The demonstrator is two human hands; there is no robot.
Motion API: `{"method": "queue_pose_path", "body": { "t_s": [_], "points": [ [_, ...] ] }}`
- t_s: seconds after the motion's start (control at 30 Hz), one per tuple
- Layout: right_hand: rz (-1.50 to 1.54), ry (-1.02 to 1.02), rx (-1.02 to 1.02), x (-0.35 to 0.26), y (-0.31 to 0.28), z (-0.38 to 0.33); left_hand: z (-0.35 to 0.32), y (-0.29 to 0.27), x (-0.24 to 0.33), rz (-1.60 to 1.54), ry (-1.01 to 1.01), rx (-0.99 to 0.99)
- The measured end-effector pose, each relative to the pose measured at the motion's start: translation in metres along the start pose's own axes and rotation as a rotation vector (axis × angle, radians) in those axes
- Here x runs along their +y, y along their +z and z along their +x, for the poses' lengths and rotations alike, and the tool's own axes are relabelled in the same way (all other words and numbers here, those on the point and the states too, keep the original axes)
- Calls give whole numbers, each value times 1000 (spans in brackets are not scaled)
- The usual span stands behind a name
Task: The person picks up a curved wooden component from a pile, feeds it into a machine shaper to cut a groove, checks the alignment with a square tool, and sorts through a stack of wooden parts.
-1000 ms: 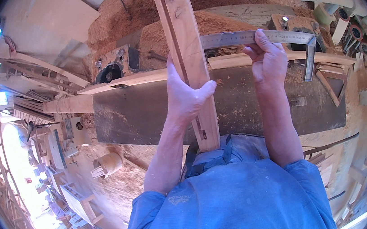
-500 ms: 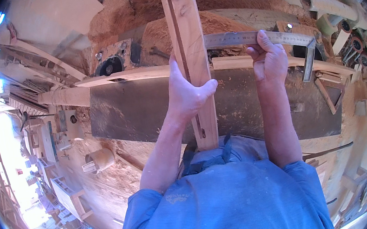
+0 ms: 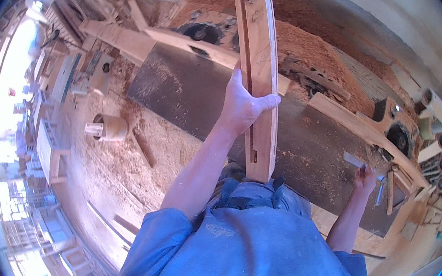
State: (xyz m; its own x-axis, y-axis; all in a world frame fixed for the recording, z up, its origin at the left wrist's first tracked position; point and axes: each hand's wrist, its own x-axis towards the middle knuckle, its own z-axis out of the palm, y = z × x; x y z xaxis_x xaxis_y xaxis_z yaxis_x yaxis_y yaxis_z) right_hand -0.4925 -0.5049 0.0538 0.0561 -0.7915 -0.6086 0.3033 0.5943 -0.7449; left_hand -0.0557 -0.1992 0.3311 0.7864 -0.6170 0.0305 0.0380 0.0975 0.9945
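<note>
My left hand [image 3: 247, 106] is wrapped round a long wooden workpiece [image 3: 263, 76] held steeply in front of me. A narrow groove runs along its left face, with a slot near either end. The lower end of the piece is close to my waist. Far to the right, my right hand [image 3: 365, 177] is closed on a metal try square, low over the dark machine table [image 3: 309, 149]. The square's blade [image 3: 352, 159] shows beyond my fingers and its stock [image 3: 381, 190] on the near side. Whether the square touches the table, I cannot tell.
A wooden fence [image 3: 362, 133] runs along the table's far side, with heaped sawdust [image 3: 320, 56] behind it. Small wooden strips [image 3: 396, 194] lie at the right end. A bucket [image 3: 113, 127] holding offcuts stands on the dusty floor at left. Pipes [image 3: 438, 108] are at the far right.
My right hand has drawn the try square away from the workpiece, to the right and down to the table's right end. My left hand still holds the workpiece. The whole view has turned.
</note>
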Motion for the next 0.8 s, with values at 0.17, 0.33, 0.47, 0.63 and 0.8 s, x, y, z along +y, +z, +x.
{"method": "queue_pose_path", "body": {
  "t_s": [0.17, 0.33, 0.47, 0.63, 0.8],
  "points": [
    [-24, 44, 165, 4, 6, -22, -10, -54, -8, -282, 84, 66],
    [-488, -229, -177, 43, 146, -174, -36, -128, -9, -393, 141, 260],
    [-730, -228, -835, 120, 250, -247, -48, -187, -8, -318, 66, 419],
    [-853, -170, -1355, 230, 363, -427, -89, -291, -27, -293, -29, 738],
    [-1433, -358, -1708, 335, 418, -517, -149, -419, -89, -393, 0, 1091]
  ]
}}
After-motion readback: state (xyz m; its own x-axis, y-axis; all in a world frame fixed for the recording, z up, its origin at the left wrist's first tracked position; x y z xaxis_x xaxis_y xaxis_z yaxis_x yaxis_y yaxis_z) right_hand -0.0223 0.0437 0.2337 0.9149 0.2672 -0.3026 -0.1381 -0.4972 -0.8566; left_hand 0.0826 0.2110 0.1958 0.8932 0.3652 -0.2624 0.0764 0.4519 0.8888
